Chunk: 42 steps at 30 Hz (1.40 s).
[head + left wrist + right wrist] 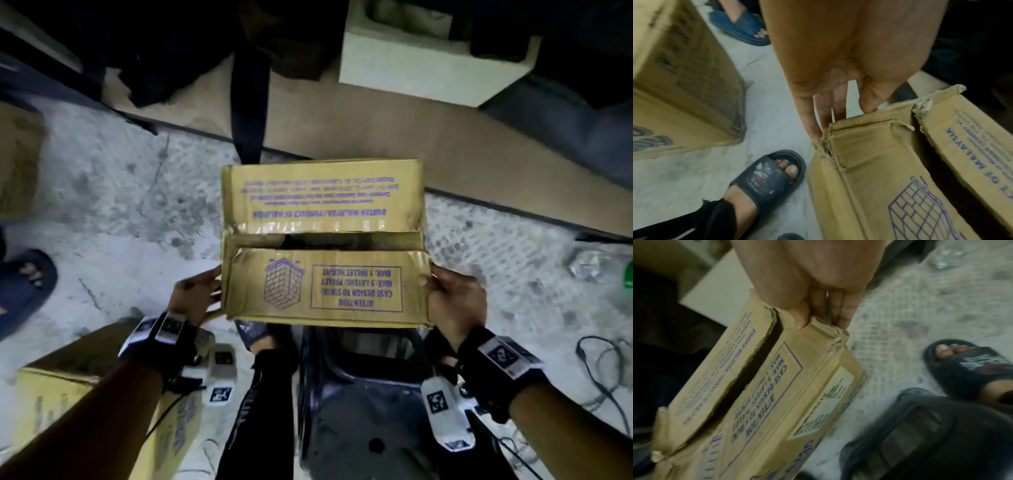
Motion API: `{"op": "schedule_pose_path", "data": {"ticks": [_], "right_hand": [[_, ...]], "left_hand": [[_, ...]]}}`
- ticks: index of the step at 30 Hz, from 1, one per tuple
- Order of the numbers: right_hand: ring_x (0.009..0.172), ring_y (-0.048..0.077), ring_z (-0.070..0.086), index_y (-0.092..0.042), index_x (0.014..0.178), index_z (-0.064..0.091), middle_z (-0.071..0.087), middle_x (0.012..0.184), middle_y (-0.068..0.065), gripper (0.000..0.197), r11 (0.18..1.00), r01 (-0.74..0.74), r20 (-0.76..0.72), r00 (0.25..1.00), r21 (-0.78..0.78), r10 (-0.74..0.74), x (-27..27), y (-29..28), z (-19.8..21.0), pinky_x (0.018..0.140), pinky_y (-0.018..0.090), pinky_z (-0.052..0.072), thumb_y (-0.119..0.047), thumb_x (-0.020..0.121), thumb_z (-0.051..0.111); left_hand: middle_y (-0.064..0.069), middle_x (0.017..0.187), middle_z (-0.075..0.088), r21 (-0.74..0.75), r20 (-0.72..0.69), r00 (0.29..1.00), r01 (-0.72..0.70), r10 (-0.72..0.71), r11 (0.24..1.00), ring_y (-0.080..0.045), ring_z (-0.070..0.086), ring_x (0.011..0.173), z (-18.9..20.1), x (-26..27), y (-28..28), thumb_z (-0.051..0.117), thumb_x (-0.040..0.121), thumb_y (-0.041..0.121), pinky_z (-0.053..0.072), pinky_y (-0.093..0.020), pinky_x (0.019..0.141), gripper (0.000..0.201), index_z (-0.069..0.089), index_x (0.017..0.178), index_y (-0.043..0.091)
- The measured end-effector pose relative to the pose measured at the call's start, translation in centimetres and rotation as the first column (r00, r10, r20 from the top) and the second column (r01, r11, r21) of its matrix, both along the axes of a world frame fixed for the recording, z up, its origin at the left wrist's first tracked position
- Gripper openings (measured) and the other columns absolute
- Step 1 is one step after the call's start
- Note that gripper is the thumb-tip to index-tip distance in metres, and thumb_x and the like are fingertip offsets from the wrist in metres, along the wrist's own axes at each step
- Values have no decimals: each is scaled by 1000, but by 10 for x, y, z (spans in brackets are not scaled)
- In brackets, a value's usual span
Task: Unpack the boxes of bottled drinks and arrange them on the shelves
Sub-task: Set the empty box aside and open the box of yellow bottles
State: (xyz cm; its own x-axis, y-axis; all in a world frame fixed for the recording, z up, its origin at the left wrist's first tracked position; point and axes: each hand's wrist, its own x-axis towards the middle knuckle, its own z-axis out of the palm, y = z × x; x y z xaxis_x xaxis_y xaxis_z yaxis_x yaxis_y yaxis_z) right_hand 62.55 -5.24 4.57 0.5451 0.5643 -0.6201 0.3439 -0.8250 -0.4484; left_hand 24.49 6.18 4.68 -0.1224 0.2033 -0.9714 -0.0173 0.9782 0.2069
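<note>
A worn brown cardboard box (322,284) with purple print hangs between my hands above the floor. Its top flaps lie folded shut with a dark slit between them, so its contents are hidden. My left hand (198,294) lies flat against the box's left end, its straight fingers (813,120) running down beside the torn corner of the box (879,170). My right hand (452,298) pinches the right end, thumb on the top flap and fingers at the side, as the right wrist view shows at the box (766,386) corner under the hand (818,313).
A second cardboard box (68,387) stands at lower left. A dark plastic stool (359,394) sits under the held box, between my sandalled feet (772,175). Another person's blue sandal (27,281) is at the left, a low wooden shelf board (376,130) ahead, and cables (603,370) at the right.
</note>
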Motion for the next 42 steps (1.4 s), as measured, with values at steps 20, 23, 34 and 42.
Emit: {"op": "schedule_pose_path", "data": {"ticks": [20,23,34,42], "right_hand": [[104,19,64,-18,129,64,70,117,8,40,535,-824,35,550,186,835,-353,290,-43,95,32,50,-13,90,59],[130,22,48,-12,145,44,49,144,11,57,416,-906,30,419,82,907,-371,264,-56,110,28,36,-13,90,63],[134,28,46,-11,143,46,49,146,10,46,91,-989,-313,123,-116,942,-390,105,-3,106,34,39,-16,98,55],[102,18,61,-6,127,59,66,112,6,31,-70,-990,-362,-22,-120,932,-419,87,23,81,17,40,-13,96,58]], "left_hand": [[-12,112,70,58,-62,636,-767,770,638,-31,67,99,-29,-207,-100,55,92,32,57,-41,75,34,65,119,15],[-9,100,71,72,-41,742,-665,669,743,-21,69,85,-24,-198,-100,54,95,20,55,-25,54,22,64,114,18],[-18,110,62,92,-696,717,22,48,995,-36,58,101,-8,-258,-199,57,84,28,48,-39,84,37,64,115,10],[-10,80,63,38,-593,779,280,-204,959,-32,60,78,25,-285,-230,44,95,53,43,-34,64,46,64,86,13]]}}
